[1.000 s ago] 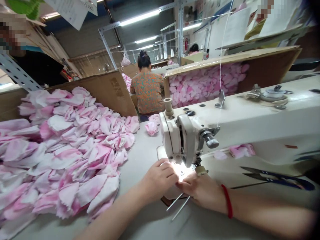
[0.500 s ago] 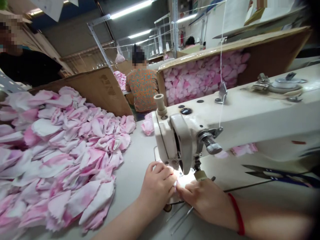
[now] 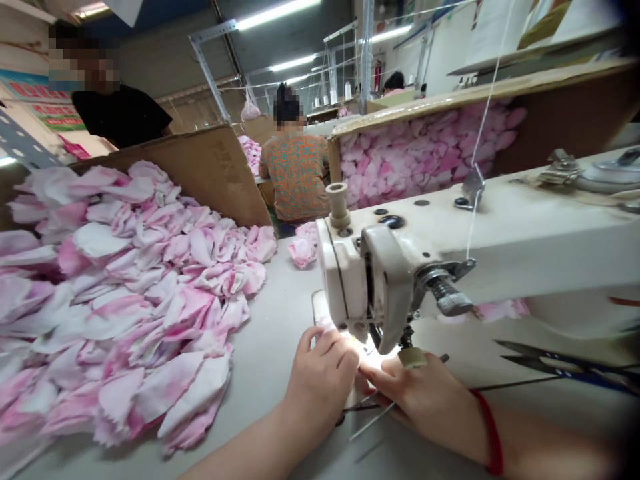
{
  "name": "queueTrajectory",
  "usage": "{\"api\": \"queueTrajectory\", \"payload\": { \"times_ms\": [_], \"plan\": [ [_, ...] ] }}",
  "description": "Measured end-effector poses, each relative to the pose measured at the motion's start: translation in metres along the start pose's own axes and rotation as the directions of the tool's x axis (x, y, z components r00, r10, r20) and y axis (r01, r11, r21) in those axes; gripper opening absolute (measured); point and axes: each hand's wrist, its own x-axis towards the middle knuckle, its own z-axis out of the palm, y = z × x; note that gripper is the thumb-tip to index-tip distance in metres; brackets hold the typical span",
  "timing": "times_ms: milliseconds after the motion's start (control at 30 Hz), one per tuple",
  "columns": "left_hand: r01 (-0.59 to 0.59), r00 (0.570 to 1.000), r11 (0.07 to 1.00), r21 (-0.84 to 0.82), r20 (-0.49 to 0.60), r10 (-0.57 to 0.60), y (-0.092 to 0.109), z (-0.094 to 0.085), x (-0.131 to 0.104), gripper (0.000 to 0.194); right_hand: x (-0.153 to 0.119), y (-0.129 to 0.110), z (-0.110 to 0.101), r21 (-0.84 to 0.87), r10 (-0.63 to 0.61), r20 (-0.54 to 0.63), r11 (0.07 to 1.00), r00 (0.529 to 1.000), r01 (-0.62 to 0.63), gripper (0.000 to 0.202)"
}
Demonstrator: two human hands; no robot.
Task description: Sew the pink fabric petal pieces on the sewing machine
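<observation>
A small pale-pink cloth piece (image 3: 326, 324) lies at the stitching area of the sewing machine (image 3: 345, 280), mostly hidden by fingers and lamp glare. The left hand (image 3: 324, 373) curls over it, fingers bent and close together; the right hand (image 3: 425, 400) reaches in from the other side, its fingertips just beside the left's. Whether either pinches the cloth, I cannot tell. Metal rods (image 3: 373, 420) stick out below the right hand.

With fingertips so near the needle area, a slip of attention could bring one under it; uneven pull between the hands might skew the cloth, and the glare could hide a drifting edge.

On the desk (image 3: 265, 373), a heap of pink pieces (image 3: 145, 313) spreads at left, and scissors (image 3: 560, 367) lie at right.

Against half a second ago, the hands remain at the machine; the standing person (image 3: 120, 113) appears farther in from the left edge.
</observation>
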Motion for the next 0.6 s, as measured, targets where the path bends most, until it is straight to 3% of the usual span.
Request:
{"api": "queueTrajectory", "payload": {
  "times_ms": [133, 600],
  "plan": [
    [0.011, 1.000, 0.996, -0.084, -0.020, -0.013, -0.0008, -0.0034, 0.0010, 0.017, 0.0012, -0.0004, -0.0001, -0.006, 0.017, 0.040, 1.000, 0.999, -0.017, 0.013],
    [0.011, 0.999, 0.993, -0.119, -0.046, -0.016, -0.0011, -0.0040, 0.0052, 0.022, 0.0015, 0.0005, -0.0077, 0.008, 0.074, 0.151, 0.997, 0.986, -0.076, 0.020]
  ]
}}
